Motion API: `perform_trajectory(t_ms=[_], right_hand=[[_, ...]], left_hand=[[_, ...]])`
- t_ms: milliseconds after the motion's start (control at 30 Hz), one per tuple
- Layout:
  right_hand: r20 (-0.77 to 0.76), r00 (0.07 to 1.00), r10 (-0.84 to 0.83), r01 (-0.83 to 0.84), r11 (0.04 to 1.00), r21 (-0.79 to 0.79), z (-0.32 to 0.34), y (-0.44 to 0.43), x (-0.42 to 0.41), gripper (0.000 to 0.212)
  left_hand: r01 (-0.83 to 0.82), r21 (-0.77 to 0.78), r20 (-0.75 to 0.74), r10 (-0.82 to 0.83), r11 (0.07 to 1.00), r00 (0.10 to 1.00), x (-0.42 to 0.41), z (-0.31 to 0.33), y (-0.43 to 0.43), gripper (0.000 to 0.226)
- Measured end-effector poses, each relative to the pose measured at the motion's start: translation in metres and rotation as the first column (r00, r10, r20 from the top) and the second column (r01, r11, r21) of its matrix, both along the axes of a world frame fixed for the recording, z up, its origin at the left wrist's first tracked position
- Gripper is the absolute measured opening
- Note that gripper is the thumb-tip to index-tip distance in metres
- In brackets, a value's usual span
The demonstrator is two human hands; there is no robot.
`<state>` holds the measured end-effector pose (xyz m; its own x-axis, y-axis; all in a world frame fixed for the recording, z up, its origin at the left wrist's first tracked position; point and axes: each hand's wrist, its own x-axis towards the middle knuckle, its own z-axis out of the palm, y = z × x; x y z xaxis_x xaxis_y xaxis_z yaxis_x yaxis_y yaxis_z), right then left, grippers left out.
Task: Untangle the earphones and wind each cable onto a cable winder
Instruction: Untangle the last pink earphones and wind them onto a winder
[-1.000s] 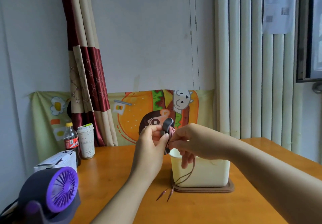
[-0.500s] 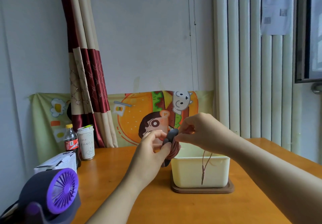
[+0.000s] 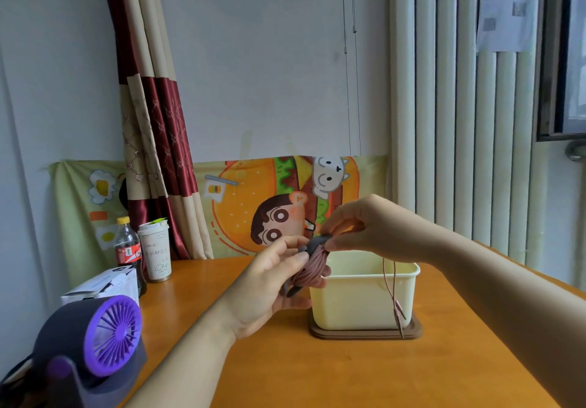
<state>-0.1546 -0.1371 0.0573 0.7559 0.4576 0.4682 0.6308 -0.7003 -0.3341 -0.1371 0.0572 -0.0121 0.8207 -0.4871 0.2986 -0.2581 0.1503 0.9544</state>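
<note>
We list, above the cream rectangular plastic tub (image 3: 355, 306): left hand (image 3: 269, 284) gripping a dark grey cable winder (image 3: 314, 243) wound with pinkish-brown earphone cable (image 3: 312, 268), right hand (image 3: 371, 227) pinching that cable.

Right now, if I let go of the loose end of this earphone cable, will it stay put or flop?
Probably flop: the loose cable hangs limp from your right hand, curving down in front of the cream box. It seems light, since a fingertip pinch carries it. Released, the coils on the winder in your left hand might slacken.
</note>
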Motion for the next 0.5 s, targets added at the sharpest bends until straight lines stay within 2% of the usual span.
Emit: perform_trajectory(t_ms=[100, 233, 333, 400, 500], right_hand=[[-0.046, 0.998, 0.042, -0.039, 0.996, 0.078, -0.001, -0.002, 0.0, 0.013], [-0.17, 0.973, 0.157, -0.092, 0.937, 0.336, -0.001, -0.005, 0.001, 0.011], [-0.231, 0.944, 0.235, -0.106, 0.88, 0.463, -0.001, -0.006, 0.0, 0.019], [-0.257, 0.93, 0.263, -0.102, 0.856, 0.507, -0.001, -0.006, -0.001, 0.011], [-0.27, 0.926, 0.264, -0.089, 0.847, 0.523, -0.002, -0.005, -0.001, 0.006]], left_hand=[[0.064, -0.148, -0.133, -0.084, 0.987, 0.988, 0.001, -0.003, 0.002, 0.034], [0.16, -0.359, -0.189, -0.239, 0.92, 0.952, 0.003, -0.004, 0.003, 0.049], [0.008, -0.472, -0.288, -0.163, 0.881, 0.944, 0.001, 0.001, -0.004, 0.043], [-0.103, -0.535, -0.364, -0.118, 0.839, 0.924, -0.001, 0.006, -0.008, 0.037], [-0.166, -0.535, -0.398, -0.074, 0.828, 0.915, -0.001, 0.008, -0.014, 0.034]])
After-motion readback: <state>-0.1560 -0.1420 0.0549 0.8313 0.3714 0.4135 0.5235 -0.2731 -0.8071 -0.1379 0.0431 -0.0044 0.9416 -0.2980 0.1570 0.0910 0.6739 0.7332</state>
